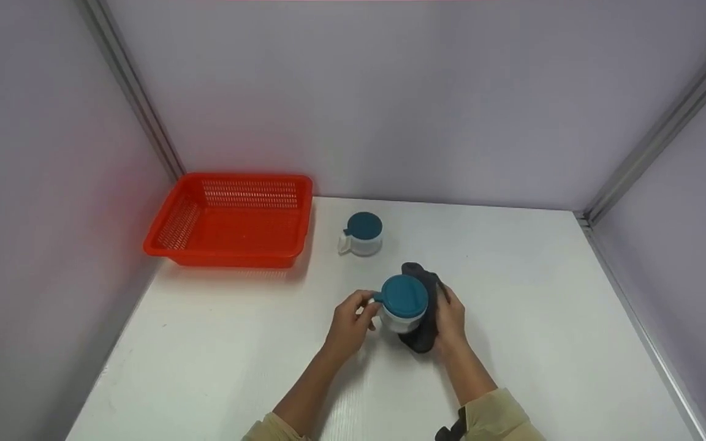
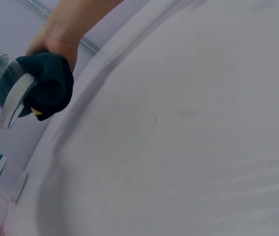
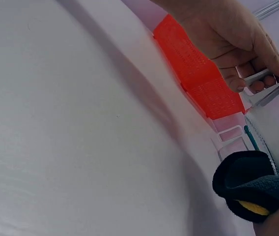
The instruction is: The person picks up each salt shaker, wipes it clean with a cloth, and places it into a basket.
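Observation:
A clear jar with a teal lid (image 1: pixel 404 295) and a side handle is held up over the white table. My left hand (image 1: pixel 348 323) grips its handle; the right wrist view shows the fingers of that hand (image 3: pixel 240 42) curled about the white handle. My right hand (image 1: pixel 451 320) holds a thick dark cloth (image 1: pixel 421 339) against the jar's right side. A small yellow patch shows on the cloth (image 3: pixel 247 184) in the right wrist view. From the left wrist, the cloth (image 2: pixel 51 86) covers part of the jar wall, and the jar appears tilted.
A second teal-lidded jar (image 1: pixel 364 236) stands upright farther back, its handle to the left. Left of it sits a red plastic basket (image 1: pixel 230 260) with slotted walls. Pale panels (image 1: pixel 377 104) enclose the white table (image 1: pixel 206 367) at the back and sides.

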{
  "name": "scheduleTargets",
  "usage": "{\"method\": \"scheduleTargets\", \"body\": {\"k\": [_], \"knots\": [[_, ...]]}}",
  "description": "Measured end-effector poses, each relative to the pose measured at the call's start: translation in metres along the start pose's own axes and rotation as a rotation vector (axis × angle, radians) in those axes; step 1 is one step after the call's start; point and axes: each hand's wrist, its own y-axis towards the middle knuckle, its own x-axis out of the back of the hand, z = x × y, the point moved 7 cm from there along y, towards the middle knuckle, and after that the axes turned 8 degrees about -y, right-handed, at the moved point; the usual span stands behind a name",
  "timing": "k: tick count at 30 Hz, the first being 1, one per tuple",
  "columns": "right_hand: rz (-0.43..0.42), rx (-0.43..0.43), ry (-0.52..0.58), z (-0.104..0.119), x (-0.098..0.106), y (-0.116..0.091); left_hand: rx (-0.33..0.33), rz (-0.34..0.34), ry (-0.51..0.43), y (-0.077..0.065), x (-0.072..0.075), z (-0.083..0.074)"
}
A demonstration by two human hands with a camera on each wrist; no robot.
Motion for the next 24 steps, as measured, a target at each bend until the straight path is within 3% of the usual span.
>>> {"method": "scheduleTargets", "body": {"k": [11,20,24], "knots": [[-0.004,0.053,-0.118,0.019,0.005,0.006,0.022,0.039,0.015,0.0,-0.002,-0.003],[0.19,0.075,-0.03,0.021,-0.004,0.001,0.055,0.06,0.003,-0.001,-0.002,0.001],[0.236,0.072,-0.04,0.021,-0.007,0.0,0.061,0.064,-0.016,-0.001,-0.003,0.001]]}}
